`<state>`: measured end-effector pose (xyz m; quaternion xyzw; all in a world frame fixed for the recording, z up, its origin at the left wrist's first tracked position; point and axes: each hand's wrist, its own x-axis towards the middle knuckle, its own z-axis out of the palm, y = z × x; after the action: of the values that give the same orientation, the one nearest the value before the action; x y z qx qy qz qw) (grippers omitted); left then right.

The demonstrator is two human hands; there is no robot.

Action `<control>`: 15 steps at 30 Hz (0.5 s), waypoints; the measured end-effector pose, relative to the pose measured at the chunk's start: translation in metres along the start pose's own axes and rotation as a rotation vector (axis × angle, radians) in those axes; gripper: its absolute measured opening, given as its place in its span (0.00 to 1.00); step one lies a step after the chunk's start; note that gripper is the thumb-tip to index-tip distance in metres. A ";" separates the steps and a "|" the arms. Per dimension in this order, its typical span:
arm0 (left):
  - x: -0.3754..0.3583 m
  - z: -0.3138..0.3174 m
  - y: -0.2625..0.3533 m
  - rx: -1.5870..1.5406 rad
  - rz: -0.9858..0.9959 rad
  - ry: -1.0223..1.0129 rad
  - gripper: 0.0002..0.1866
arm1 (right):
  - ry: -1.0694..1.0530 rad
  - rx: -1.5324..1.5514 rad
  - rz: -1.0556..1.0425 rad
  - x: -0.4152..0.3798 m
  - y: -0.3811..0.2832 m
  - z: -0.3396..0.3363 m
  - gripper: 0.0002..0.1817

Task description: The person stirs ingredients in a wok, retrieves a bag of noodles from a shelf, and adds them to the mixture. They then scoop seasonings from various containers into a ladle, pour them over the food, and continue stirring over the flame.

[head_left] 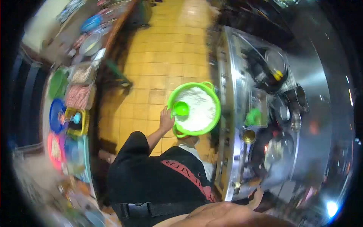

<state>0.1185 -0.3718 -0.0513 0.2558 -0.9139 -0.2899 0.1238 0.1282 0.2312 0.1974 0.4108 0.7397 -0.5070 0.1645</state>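
Note:
A bright green basin [217, 108] full of white powder is in front of my body. My left hand [166, 120] grips its left rim, near the lower handle. Inside the basin, close to that hand, a green scoop [182, 109] lies on the white powder [200, 108]. Under the basin's near rim a bit of skin and white cloth [189, 148] shows. I cannot tell whether my right hand is there, as the basin and my black shirt cover most of that spot.
At right runs a steel stove counter [233, 94] with woks, pans and a steel tray [260, 96]. A hand [258, 195] is near a wok at lower right. The left-hand table holds a pink-filled tray [78, 96], bowls and tubs. Yellow floor tiles [166, 49] run between.

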 end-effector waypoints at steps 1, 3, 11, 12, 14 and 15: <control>-0.013 -0.011 -0.019 0.000 -0.051 0.063 0.29 | 0.046 -0.086 -0.069 0.013 0.003 0.007 0.13; -0.051 -0.032 -0.062 0.003 -0.207 0.104 0.28 | 0.224 -0.348 -0.275 0.043 0.013 0.023 0.14; -0.289 -0.121 -0.254 0.181 -1.120 -0.237 0.22 | 0.698 -0.749 -1.058 0.077 -0.003 0.168 0.20; -0.310 -0.123 -0.275 0.193 -1.143 -0.335 0.21 | 0.607 -0.599 -1.036 0.087 -0.006 0.195 0.19; -0.326 -0.123 -0.311 0.191 -1.133 -0.504 0.19 | 0.501 -0.524 -1.177 0.075 -0.021 0.256 0.19; -0.323 -0.120 -0.331 0.192 -1.097 -0.573 0.19 | 0.412 -0.510 -1.229 0.055 -0.030 0.290 0.19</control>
<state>0.5657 -0.4856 -0.1765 0.6098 -0.6684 -0.2848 -0.3167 0.0210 -0.0053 0.0545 -0.0458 0.9503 -0.2302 -0.2046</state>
